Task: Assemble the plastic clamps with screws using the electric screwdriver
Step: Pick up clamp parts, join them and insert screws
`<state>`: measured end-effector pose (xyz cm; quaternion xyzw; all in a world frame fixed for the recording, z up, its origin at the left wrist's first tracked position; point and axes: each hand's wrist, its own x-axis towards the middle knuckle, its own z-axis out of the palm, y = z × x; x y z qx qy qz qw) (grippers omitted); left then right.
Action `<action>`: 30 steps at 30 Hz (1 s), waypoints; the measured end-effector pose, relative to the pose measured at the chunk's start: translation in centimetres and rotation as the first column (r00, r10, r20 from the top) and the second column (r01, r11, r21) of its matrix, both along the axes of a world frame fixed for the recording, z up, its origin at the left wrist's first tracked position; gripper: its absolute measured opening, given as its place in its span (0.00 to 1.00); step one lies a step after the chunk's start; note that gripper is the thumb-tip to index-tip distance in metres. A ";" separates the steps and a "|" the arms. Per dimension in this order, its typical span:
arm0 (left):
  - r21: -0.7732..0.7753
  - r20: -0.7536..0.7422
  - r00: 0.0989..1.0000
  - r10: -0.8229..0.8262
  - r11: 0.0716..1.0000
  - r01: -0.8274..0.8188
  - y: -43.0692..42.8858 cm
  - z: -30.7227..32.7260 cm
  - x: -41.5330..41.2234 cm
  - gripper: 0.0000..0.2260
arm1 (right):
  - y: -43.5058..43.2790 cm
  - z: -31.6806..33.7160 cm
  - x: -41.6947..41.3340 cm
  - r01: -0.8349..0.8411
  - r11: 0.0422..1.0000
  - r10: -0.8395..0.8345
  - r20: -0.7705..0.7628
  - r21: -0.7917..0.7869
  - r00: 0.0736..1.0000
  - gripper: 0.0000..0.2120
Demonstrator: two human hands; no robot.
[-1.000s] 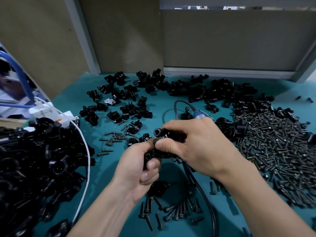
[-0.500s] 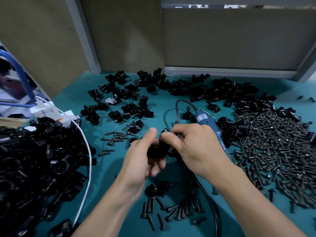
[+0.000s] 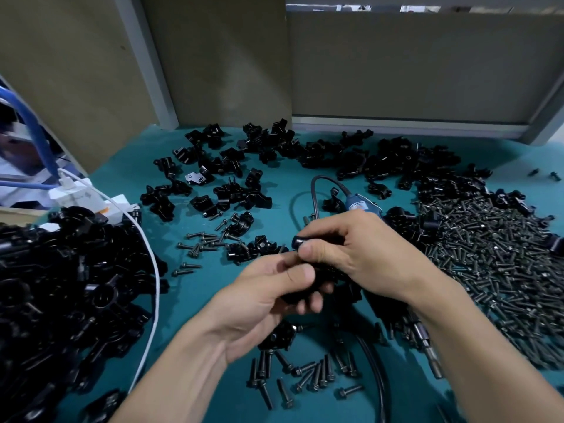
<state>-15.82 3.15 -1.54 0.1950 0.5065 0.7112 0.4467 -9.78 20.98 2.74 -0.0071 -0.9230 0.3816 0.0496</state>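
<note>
The electric screwdriver [image 3: 359,206], heaviest and stiff, runs under your right hand [image 3: 363,261]; take it by the blue barrel (whether your palm already holds it, I cannot tell). The plastic clamp [image 3: 326,277] is light, rigid and smooth, held between both hands: your left hand [image 3: 265,300] curls fingers and thumb round its lower body, the right thumb and forefinger pinch its upper round end. The loose screws [image 3: 319,374] below are tiny and roll, so lift one by the head.
</note>
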 end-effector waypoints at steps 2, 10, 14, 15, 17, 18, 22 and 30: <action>-0.017 -0.024 1.000 -0.012 1.000 0.012 0.1 -0.4 -0.2 0.13 | -0.1 -0.2 -0.1 0.000 1.000 -0.001 0.026 0.030 1.000 0.08; -0.086 -0.148 0.974 0.173 0.979 -0.186 0.7 -1.2 0.0 0.07 | -0.8 -1.6 -0.6 0.110 0.985 -0.122 0.082 0.135 0.989 0.14; -0.160 -0.241 0.944 0.225 0.950 -0.268 0.9 -1.6 0.0 0.07 | -1.3 -2.4 -0.7 0.173 0.976 -0.185 0.088 0.133 0.979 0.16; -0.172 -0.252 0.939 0.236 0.943 -0.283 1.0 -1.8 0.0 0.05 | -1.5 -2.6 -0.7 0.184 0.974 -0.196 0.089 0.129 0.977 0.17; -0.201 -0.294 0.922 0.253 0.927 -0.318 1.1 -2.1 0.0 0.03 | -1.7 -2.8 -0.7 0.198 0.972 -0.210 0.089 0.125 0.974 0.17; -0.211 -0.319 0.913 0.256 0.919 -0.332 1.0 -2.2 0.0 0.03 | -1.8 -2.8 -0.8 0.206 0.971 -0.218 0.086 0.124 0.972 0.17; -0.140 -0.300 0.913 0.276 0.934 -0.328 0.7 -2.0 -0.7 0.10 | -2.0 -2.3 -0.8 0.194 0.973 -0.205 0.084 0.126 0.975 0.15; 0.064 0.039 0.966 0.256 0.964 -0.258 0.9 -1.4 -0.8 0.15 | -0.9 -1.0 -0.5 0.214 0.958 -0.207 0.058 -0.192 0.977 0.19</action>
